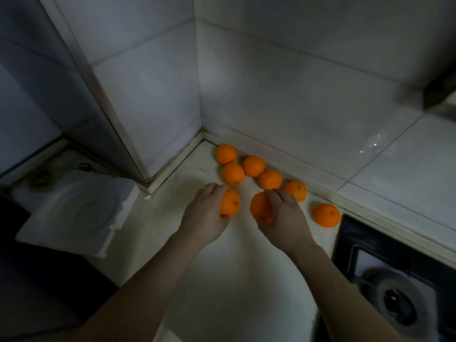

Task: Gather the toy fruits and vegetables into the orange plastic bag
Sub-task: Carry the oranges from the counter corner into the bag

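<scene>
1. Toy oranges (253, 166) are the only task goods I can see, eight in all, and the two nearest are in hand. My left hand (204, 215) has its fingers curled round the left orange (230, 202). My right hand (283, 218) grips the right orange (259, 206) from above, fingers wrapped over its far side. Both sit low over the pale countertop (222, 267); I cannot tell whether they are lifted clear of it or touching it.
2. A black hob (394, 299) lies to the right of my right forearm, and a white foam box (74, 213) sits off the counter's left edge.
3. The lone orange (326, 215) rests near the hob's far corner, apart from the others.
4. Farther on, five lie loosely along the foot of the tiled wall (271, 95), running into the corner. The nearest of these, the end orange (296, 190), is just beside my right fingers.
5. The orange plastic bag is not in view.
6. I judge this to be the pick-up step, with six oranges left on the counter.
7. Next I would raise both fruits and turn to find the bag. With both hands full, its mouth must already be open, or one hand must free itself first.
</scene>
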A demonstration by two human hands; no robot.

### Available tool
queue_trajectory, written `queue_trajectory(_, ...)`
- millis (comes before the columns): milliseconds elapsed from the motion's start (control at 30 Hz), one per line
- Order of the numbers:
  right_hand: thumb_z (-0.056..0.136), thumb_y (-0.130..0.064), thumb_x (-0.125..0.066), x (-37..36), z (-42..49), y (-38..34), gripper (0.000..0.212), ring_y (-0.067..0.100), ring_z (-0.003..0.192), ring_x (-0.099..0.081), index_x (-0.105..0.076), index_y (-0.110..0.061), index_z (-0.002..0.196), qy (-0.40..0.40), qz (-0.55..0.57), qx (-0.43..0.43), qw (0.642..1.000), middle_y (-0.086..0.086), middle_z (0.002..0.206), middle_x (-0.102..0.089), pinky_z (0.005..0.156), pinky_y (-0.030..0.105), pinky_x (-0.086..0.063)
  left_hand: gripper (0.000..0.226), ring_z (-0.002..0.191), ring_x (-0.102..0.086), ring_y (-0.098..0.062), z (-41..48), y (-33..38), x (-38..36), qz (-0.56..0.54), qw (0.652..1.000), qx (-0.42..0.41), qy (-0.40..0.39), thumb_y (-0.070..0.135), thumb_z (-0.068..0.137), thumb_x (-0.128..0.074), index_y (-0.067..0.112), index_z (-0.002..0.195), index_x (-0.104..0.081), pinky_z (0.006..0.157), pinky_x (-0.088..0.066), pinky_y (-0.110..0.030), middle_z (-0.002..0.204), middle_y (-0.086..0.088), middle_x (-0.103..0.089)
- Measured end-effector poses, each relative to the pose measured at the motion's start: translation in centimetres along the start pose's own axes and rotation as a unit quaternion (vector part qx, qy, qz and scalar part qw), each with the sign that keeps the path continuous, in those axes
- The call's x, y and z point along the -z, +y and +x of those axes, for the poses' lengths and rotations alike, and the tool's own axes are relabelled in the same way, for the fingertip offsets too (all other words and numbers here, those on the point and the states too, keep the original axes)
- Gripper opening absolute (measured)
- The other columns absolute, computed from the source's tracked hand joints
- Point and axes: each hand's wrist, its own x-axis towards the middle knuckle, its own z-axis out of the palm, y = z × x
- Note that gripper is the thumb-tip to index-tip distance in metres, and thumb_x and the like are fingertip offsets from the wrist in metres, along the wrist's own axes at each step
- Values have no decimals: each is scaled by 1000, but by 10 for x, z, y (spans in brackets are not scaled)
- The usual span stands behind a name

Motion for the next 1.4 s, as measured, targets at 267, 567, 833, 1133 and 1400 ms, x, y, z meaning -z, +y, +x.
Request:
queue_trajectory(267, 76, -36, -74, 26, -78, -41, 79, 22, 124, -39, -36, -19, 143, 42, 8, -31, 999, 1, 141, -40, 100, 32, -37, 66, 120, -47, -20, -71, 16, 38, 2, 999, -39, 14, 32, 78, -71, 32, 135, -39, 86, -52, -42, 135, 5, -43)
queue_trajectory(567, 77, -35, -74, 36, -173, -77, 80, 22, 126, -37, -34, -20, 145, 75, -3, -47, 996, 1, 143, -38, 101, 35, -38, 65, 120, -45, -22, -162, 27, 60, 6, 998, -69, 14, 35, 81, -68, 29, 138, -38, 89, -50, -42, 138, 4, -40)
queue_trajectory(833, 76, -37, -73, 56, -245, -92, 80, 24, 126, -36, -36, -19, 144, 111, -22, -51, 992, 2, 143, -38, 102, 35, -38, 67, 120, -44, -21, -215, 57, 77, 27, 994, -106, 25, 38, 79, -69, 30, 137, -38, 88, -49, -40, 136, 6, -40)
queue_trajectory(1133, 72, -32, -72, 102, -313, -65, 76, 29, 117, -41, -42, -18, 140, 168, -38, -76, 982, 6, 138, -43, 99, 38, -40, 68, 120, -44, -21, -249, 133, 76, 27, 984, -167, 46, 37, 76, -71, 32, 136, -39, 88, -48, -39, 138, 8, -39)
queue_trajectory(1400, 75, -35, -70, 155, -417, 11, 73, 27, 122, -42, -43, -19, 140, 200, -28, -136, 970, 2, 138, -42, 102, 37, -40, 71, 122, -44, -19, -286, 248, 27, -4, 971, -239, 23, 37, 76, -71, 34, 138, -37, 89, -48, -39, 141, 10, -39)
